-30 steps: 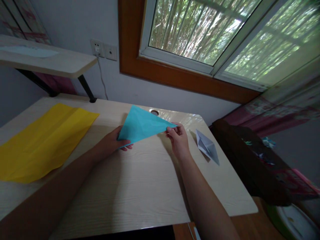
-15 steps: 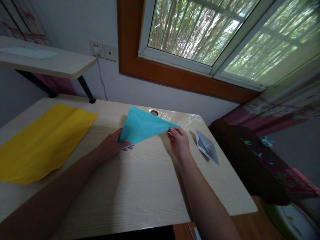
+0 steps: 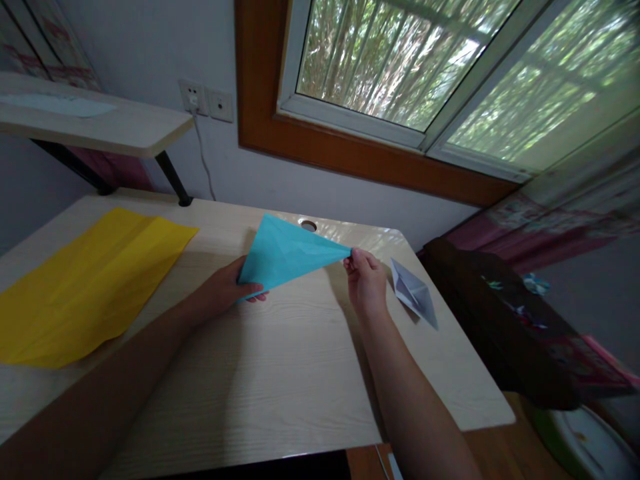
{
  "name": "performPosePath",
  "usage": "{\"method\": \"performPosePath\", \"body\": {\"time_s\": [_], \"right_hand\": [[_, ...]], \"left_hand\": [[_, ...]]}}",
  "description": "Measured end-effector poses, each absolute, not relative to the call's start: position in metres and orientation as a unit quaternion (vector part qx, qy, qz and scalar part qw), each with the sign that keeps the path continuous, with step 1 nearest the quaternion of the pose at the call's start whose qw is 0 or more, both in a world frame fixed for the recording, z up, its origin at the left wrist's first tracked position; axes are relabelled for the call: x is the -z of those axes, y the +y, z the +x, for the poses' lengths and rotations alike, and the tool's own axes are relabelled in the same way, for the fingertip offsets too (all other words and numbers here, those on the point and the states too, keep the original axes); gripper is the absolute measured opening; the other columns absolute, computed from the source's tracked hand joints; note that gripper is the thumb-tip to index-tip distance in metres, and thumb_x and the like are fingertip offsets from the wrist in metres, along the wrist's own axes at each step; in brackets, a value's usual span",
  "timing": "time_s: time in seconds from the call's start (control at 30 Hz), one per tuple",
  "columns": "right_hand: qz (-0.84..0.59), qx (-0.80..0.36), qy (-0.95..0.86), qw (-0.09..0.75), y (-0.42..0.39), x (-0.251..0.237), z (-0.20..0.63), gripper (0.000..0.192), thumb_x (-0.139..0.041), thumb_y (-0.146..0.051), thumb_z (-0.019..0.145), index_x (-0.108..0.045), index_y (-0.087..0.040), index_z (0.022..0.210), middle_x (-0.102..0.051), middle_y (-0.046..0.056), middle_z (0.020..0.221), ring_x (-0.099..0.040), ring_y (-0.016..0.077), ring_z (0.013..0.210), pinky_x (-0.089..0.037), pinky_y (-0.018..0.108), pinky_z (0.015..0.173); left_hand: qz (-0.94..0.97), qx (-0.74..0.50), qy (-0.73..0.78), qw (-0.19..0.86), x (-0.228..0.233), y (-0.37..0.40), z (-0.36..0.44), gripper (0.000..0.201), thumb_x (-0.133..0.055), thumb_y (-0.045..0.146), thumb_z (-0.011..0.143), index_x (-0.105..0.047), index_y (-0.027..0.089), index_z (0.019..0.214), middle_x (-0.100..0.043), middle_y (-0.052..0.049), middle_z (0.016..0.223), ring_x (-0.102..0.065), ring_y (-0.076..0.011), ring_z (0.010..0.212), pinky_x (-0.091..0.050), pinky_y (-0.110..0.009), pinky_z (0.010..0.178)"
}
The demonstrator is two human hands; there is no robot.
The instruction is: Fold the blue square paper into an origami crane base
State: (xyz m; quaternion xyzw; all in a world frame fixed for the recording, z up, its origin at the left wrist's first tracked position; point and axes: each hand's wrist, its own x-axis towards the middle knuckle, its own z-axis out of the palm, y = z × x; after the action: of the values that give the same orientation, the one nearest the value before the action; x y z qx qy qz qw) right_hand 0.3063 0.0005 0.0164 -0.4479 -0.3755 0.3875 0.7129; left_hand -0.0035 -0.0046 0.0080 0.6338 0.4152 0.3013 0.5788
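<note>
A folded sheet of blue paper (image 3: 290, 249), shaped like a long triangle, is held up over the desk between both hands. My left hand (image 3: 233, 287) grips its wide lower-left corner, thumb on top and fingertips showing underneath. At the narrow right end, my right hand (image 3: 367, 277) pinches the pointed tip between thumb and forefinger. Just right of that hand a folded white paper piece (image 3: 414, 293) lies on the desk. Over to the left a large yellow paper sheet (image 3: 95, 287) lies with faint creases across it.
The pale wooden desk (image 3: 300, 373) meets a wall below a window (image 3: 390, 67). A raised shelf (image 3: 100, 130) on black legs stands at back left, near a plugged-in cord (image 3: 201, 150). A round cable hole (image 3: 309, 226) lies behind the paper. Dark furniture (image 3: 500, 320) stands beyond the right edge.
My right hand has slid slightly right along the blue paper to its very tip, which its fingers now cover. My left hand has stayed nearly still.
</note>
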Motion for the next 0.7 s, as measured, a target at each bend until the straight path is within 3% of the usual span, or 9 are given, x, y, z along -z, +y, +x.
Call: {"method": "performPosePath", "body": {"time_s": [0.2, 0.33, 0.43, 0.53, 0.7], "right_hand": [[-0.451, -0.366, -0.371, 0.724, -0.001, -0.018, 0.307, 0.029, -0.08, -0.042, 0.075, -0.062, -0.02, 0.067, -0.057, -0.002, 0.065, -0.055, 0.011, 0.062, -0.047, 0.024, 0.06], [-0.435, -0.406, -0.353, 0.722, 0.001, -0.019, 0.306, 0.029, -0.077, -0.048, 0.078, -0.067, -0.021, 0.083, -0.063, -0.002, 0.073, -0.058, 0.0095, 0.063, -0.049, 0.023, 0.061], [-0.423, -0.478, -0.346, 0.688, 0.0, -0.019, 0.299, 0.039, -0.071, -0.061, 0.08, -0.068, -0.024, 0.094, -0.067, -0.001, 0.08, -0.062, 0.0104, 0.065, -0.053, 0.023, 0.061], [-0.433, -0.523, -0.363, 0.638, -0.005, -0.016, 0.286, 0.046, -0.073, -0.066, 0.074, -0.067, -0.024, 0.09, -0.07, 0.001, 0.084, -0.066, 0.0139, 0.071, -0.055, 0.025, 0.061], [-0.453, -0.574, -0.399, 0.553, -0.017, -0.003, 0.261, 0.04, -0.085, -0.05, 0.066, -0.067, -0.02, 0.085, -0.073, 0.003, 0.087, -0.066, 0.0172, 0.071, -0.056, 0.029, 0.063]], "left_hand": [[0.621, -0.285, 0.405, 0.607, -0.009, -0.005, -0.004, 0.057, -0.075, 0.044, 0.081, -0.051, 0.018, 0.125, -0.076, -0.008, 0.094, -0.075, -0.0259, 0.081, -0.057, -0.036, 0.072], [0.615, -0.292, 0.389, 0.62, -0.009, -0.005, -0.005, 0.049, -0.076, 0.043, 0.08, -0.055, 0.018, 0.117, -0.076, -0.008, 0.093, -0.074, -0.0246, 0.08, -0.056, -0.036, 0.074], [0.599, -0.305, 0.386, 0.632, -0.008, -0.005, -0.004, 0.045, -0.076, 0.043, 0.08, -0.057, 0.018, 0.113, -0.076, -0.009, 0.093, -0.073, -0.0245, 0.08, -0.057, -0.036, 0.073], [0.591, -0.301, 0.39, 0.639, -0.009, -0.005, -0.002, 0.045, -0.077, 0.043, 0.079, -0.057, 0.018, 0.112, -0.076, -0.009, 0.095, -0.074, -0.0264, 0.083, -0.058, -0.037, 0.072], [0.609, -0.261, 0.371, 0.651, -0.008, -0.01, 0.004, 0.055, -0.077, 0.044, 0.08, -0.054, 0.02, 0.123, -0.077, -0.01, 0.096, -0.075, -0.0289, 0.086, -0.059, -0.038, 0.073]]}}
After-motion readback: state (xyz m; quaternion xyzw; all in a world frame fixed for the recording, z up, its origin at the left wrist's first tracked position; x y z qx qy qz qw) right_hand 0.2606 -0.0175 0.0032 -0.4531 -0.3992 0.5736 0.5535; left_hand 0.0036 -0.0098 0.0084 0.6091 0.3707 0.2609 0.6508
